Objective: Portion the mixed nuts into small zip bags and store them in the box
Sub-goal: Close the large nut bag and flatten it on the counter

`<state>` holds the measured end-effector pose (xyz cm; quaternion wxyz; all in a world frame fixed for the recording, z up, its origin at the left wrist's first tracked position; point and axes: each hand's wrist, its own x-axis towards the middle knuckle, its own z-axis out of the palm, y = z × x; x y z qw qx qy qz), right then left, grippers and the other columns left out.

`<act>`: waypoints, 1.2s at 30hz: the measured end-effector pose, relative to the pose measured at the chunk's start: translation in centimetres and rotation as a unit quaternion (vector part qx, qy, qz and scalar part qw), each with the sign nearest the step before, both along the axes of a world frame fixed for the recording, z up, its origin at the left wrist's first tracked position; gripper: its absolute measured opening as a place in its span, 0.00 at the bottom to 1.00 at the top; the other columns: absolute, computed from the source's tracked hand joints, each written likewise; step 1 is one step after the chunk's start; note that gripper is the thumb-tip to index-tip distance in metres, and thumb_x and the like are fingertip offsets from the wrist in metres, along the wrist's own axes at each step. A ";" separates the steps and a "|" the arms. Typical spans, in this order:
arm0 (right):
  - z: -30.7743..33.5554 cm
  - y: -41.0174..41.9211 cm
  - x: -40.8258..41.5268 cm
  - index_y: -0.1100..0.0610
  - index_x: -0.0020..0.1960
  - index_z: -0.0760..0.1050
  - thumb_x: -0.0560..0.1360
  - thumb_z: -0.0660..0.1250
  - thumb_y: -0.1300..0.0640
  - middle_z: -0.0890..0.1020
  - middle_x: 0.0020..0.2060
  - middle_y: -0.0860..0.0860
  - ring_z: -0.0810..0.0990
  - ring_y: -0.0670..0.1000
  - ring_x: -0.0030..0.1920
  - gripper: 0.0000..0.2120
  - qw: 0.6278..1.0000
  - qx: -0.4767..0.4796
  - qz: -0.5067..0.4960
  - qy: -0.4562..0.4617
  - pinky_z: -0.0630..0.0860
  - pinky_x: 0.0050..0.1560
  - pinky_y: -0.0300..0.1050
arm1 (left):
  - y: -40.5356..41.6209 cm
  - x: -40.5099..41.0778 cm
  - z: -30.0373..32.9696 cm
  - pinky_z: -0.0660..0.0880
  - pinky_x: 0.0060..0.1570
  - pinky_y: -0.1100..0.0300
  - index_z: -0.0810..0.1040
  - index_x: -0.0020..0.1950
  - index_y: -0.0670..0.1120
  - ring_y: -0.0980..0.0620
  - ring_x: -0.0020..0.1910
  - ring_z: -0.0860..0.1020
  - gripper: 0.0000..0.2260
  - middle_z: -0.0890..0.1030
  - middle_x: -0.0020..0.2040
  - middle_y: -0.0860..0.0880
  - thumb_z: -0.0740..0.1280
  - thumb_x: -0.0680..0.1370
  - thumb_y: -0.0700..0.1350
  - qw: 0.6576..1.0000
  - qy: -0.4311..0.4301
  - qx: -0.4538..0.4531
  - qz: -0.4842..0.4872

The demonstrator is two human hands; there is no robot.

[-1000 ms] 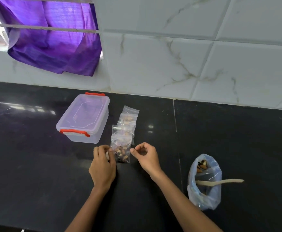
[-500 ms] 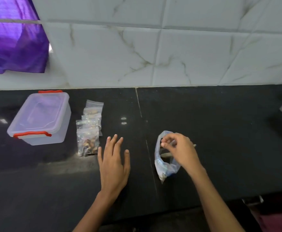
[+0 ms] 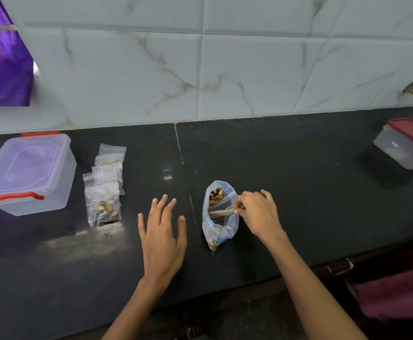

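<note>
At right of centre, on the near half of the black counter [image 3: 286,168]: right hand [image 3: 258,214] pinching the handle of a pale wooden spoon [image 3: 221,212] with thumb and fingertips [image 3: 237,211], bowl end lying inside the open mouth of the blue-tinted bulk bag of mixed nuts [image 3: 219,217]. Standing upright, that bag, with nuts showing at its far side. Just left of it, left hand [image 3: 162,235] spreading flat with straight fingers, hovering over or resting on the counter, cannot tell which, and holding nothing. Farther left, lying in an overlapping row running near to far: filled small zip bags [image 3: 104,187], nuts visible in the nearest. Left again, sitting lidded and latched with red clips: clear storage box [image 3: 27,173]. Far right, near the wall: a second tub with a dark red lid [image 3: 406,143].

Judging by this: portioning step in hand, likely scooping for another bag. Calling next for an empty zip bag, none in view, or unlatching the box for storing.
</note>
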<state>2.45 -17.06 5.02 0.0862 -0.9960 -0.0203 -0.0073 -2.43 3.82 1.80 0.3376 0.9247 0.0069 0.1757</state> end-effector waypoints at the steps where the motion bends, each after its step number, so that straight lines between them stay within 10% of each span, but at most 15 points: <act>1: 0.1 0.0 -0.1 0.47 0.47 0.78 0.75 0.67 0.54 0.79 0.45 0.43 0.77 0.45 0.49 0.03 1.000 0.005 -0.002 -0.004 0.61 0.70 0.50 | 0.0 0.0 0.0 0.48 0.73 0.47 0.72 0.68 0.46 0.51 0.75 0.59 0.17 0.69 0.72 0.49 0.64 0.79 0.44 1.000 0.000 -0.002 0.000; 9: 0.0 -0.5 -4.0 0.50 0.46 0.73 0.77 0.65 0.53 0.76 0.40 0.43 0.74 0.42 0.34 0.02 0.958 0.164 -0.194 -0.132 0.68 0.32 0.36 | 0.0 0.0 0.0 0.47 0.74 0.47 0.72 0.68 0.47 0.51 0.75 0.60 0.16 0.70 0.71 0.49 0.63 0.80 0.45 1.000 0.012 -0.023 0.005; 23: -6.4 0.2 -5.0 0.52 0.46 0.78 0.74 0.67 0.52 0.80 0.42 0.46 0.76 0.49 0.43 0.05 0.936 0.137 -0.296 -0.129 0.74 0.43 0.46 | -1.1 -0.3 -0.9 0.46 0.74 0.48 0.72 0.67 0.47 0.51 0.74 0.62 0.16 0.71 0.71 0.50 0.63 0.80 0.45 0.997 0.054 -0.046 -0.034; 30: -2.6 0.0 -3.8 0.51 0.45 0.77 0.74 0.68 0.53 0.77 0.43 0.43 0.74 0.43 0.43 0.02 0.886 0.293 -0.288 -0.217 0.72 0.41 0.38 | -1.0 0.8 -0.1 0.47 0.73 0.48 0.73 0.66 0.47 0.52 0.70 0.67 0.14 0.72 0.69 0.51 0.62 0.80 0.44 0.995 0.059 -0.073 -0.030; 36: -0.1 -0.4 2.4 0.56 0.59 0.77 0.77 0.65 0.57 0.80 0.49 0.47 0.76 0.41 0.45 0.11 0.877 0.428 -0.215 -0.017 0.68 0.40 0.29 | -1.9 5.8 2.0 0.71 0.60 0.52 0.70 0.68 0.45 0.56 0.51 0.75 0.18 0.73 0.66 0.47 0.63 0.79 0.47 0.981 0.133 -0.117 -0.079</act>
